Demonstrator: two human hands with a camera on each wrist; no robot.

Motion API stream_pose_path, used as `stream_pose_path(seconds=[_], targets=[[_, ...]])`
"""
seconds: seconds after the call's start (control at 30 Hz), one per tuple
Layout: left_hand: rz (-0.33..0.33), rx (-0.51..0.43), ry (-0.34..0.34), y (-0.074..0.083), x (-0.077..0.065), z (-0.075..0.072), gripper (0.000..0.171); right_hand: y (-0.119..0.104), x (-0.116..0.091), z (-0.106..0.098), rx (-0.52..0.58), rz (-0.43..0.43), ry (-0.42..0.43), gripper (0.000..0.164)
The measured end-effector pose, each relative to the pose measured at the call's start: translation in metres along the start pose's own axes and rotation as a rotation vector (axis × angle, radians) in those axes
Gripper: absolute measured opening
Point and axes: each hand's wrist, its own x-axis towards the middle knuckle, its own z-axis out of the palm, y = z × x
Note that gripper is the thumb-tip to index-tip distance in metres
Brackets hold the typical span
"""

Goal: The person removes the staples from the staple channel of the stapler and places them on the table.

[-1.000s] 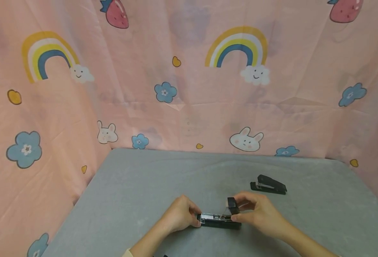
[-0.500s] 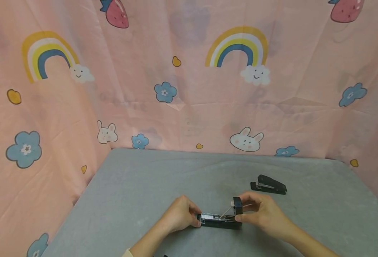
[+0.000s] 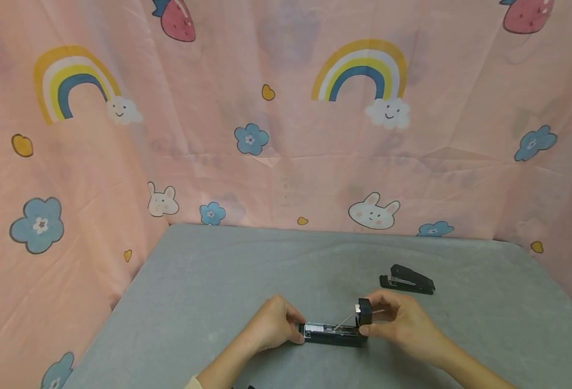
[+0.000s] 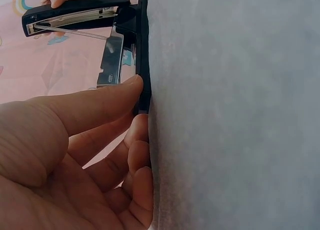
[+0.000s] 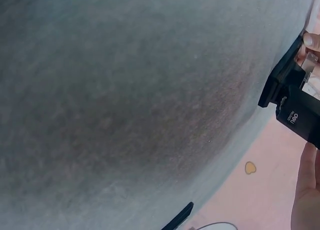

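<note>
A black stapler (image 3: 332, 339) rests on the grey table with its top cover swung up. My left hand (image 3: 272, 325) pinches the end of its base between thumb and fingers. The raised cover (image 4: 75, 14) is gripped by my right hand (image 3: 405, 327), thumb on the near side. A thin spring rod (image 4: 75, 33) slants from the cover's end down to the metal staple magazine (image 4: 111, 62). In the right wrist view the back of the cover (image 5: 300, 115) shows small white lettering, with the right hand's fingers (image 5: 306, 182) at its edge.
Behind the right hand stands a second black stapler (image 3: 406, 280), closed, on the grey table (image 3: 227, 270). A small black piece (image 3: 250, 387) peeks in at the bottom edge. A pink patterned curtain (image 3: 286, 178) hangs behind and beside the table.
My right hand has moved slightly right, swinging the stapler's cover further back to nearly upright. The spring rod shows more plainly now. My left hand stays on the base.
</note>
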Motion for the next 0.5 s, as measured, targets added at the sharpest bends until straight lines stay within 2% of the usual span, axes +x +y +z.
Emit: stream_pose_path(seconds=[0.5], targets=[[0.009,-0.004,-0.001,-0.0012,0.0004,0.0003,0.029,0.0049,-0.0016,-0.0048,0.085,0.031,-0.038,0.033]])
